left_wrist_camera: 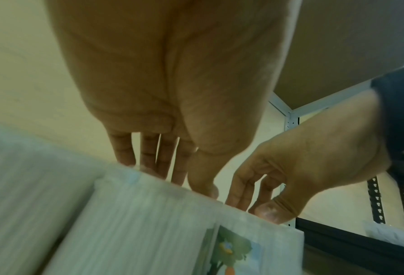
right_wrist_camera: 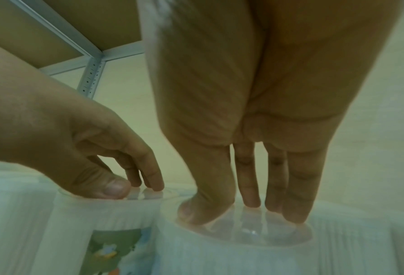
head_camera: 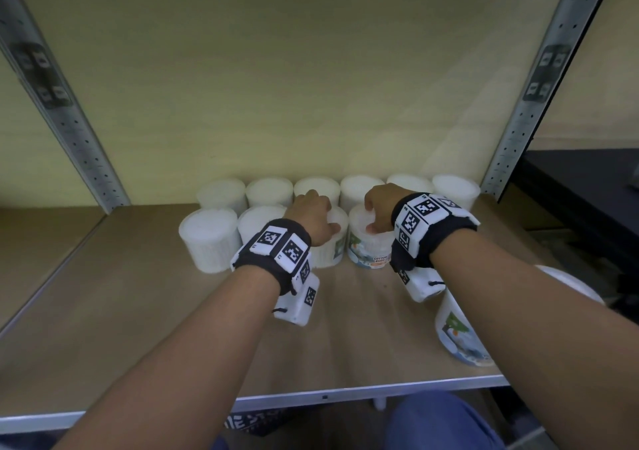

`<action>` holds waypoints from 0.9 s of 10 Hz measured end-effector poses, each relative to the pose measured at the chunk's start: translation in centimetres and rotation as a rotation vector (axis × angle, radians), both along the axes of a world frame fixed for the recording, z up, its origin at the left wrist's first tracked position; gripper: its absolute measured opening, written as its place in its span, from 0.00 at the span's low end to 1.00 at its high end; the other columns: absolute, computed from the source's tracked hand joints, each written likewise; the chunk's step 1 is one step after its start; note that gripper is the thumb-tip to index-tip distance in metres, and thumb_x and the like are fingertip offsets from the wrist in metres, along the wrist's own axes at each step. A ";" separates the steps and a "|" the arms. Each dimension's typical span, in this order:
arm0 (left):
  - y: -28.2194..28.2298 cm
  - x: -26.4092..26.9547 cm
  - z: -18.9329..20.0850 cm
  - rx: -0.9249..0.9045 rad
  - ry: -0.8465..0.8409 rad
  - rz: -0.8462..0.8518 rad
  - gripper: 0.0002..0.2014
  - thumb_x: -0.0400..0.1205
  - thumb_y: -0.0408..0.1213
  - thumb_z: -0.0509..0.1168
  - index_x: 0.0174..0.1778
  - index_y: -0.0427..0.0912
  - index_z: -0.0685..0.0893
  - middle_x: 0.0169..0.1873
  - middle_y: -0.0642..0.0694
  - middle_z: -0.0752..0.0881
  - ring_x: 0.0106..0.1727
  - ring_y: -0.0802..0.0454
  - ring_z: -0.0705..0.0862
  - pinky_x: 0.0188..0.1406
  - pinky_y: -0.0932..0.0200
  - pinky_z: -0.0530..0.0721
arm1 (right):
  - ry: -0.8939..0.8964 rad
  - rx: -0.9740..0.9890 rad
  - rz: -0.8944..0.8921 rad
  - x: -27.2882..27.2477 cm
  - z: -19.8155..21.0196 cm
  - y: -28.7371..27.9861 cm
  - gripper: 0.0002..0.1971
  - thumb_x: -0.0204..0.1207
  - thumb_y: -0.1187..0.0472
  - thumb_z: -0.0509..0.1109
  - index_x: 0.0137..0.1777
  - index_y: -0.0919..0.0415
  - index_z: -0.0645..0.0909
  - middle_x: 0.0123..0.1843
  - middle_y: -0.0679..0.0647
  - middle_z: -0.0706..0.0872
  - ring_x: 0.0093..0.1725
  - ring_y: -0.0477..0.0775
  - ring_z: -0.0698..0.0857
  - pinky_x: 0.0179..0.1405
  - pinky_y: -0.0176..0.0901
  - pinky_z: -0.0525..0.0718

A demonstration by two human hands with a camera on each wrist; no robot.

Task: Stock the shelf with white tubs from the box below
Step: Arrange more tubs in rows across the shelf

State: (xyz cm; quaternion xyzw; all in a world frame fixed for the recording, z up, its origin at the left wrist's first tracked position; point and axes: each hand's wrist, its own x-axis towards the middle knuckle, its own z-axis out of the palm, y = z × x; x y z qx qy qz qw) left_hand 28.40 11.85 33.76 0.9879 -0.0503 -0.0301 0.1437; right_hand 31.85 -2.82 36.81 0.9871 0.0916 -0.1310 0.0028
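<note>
The left grip (head_camera: 313,216) and right grip (head_camera: 380,211) each sit straight above an upright cotton-bud tub, the left tub (head_camera: 328,256) just beside the right tub (head_camera: 368,249) in the front row of the shelf (head_camera: 138,311), fingertips pressing down on top rather than wrapped round, while a loose tub (head_camera: 456,332) stands nearer the right arm.

The left hand (left_wrist_camera: 172,89) and right hand (left_wrist_camera: 309,163) rest fingertips atop the white tubs (left_wrist_camera: 149,223).

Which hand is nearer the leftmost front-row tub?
Left. The left hand rests on the third tub of the front row, two places right of the leftmost tub; the right hand rests on the fourth tub, farther right.
</note>
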 end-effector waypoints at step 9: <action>0.2 0.3 -0.7 0.018 -0.081 0.048 0.25 0.81 0.50 0.64 0.71 0.39 0.75 0.68 0.38 0.73 0.71 0.41 0.71 0.68 0.45 0.75 | -0.118 0.136 0.010 -1.6 -0.7 -0.9 0.25 0.73 0.57 0.75 0.69 0.63 0.78 0.69 0.62 0.81 0.68 0.63 0.81 0.63 0.49 0.80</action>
